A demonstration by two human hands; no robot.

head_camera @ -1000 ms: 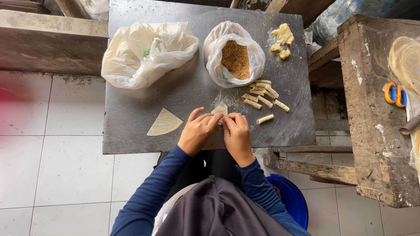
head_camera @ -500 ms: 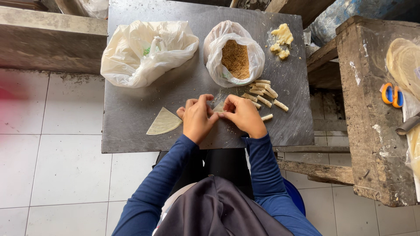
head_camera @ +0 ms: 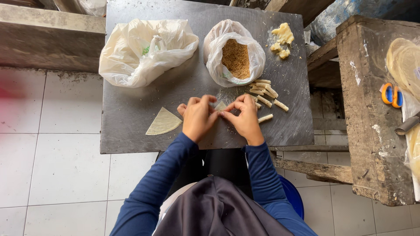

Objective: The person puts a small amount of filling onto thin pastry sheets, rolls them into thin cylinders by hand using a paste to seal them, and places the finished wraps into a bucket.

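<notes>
While both hands sit close together at the near middle of the grey metal table (head_camera: 131,131), the left hand (head_camera: 197,118) and the right hand (head_camera: 245,118) pinch a small pale wrapper piece (head_camera: 220,105) between curled fingertips, fingers mostly closed around it, thumbs meeting near the centre. The wrapper piece lies on the table between the two hands, only its top corner showing; whether anything is inside cannot be told. Just left of the left hand lies a flat triangular wrapper (head_camera: 163,122), apart from the fingers. Right of the right hand is a loose pile of thin rolled sticks (head_camera: 265,92), one lying alone nearest the table edge. Behind the hands stands an open plastic bag of brown crumbs (head_camera: 235,57), with a few crumbs scattered on the metal below it. A larger crumpled white plastic bag (head_camera: 146,50) sits at the far left of the table. Yellowish dough lumps (head_camera: 282,37) rest at the far right corner. On the wooden bench (head_camera: 372,131) to the right lie orange-handled scissors (head_camera: 391,95) beside a stack of round wrappers (head_camera: 404,61). Blue sleeves cover both forearms; white floor tiles (head_camera: 48,166) show below.
</notes>
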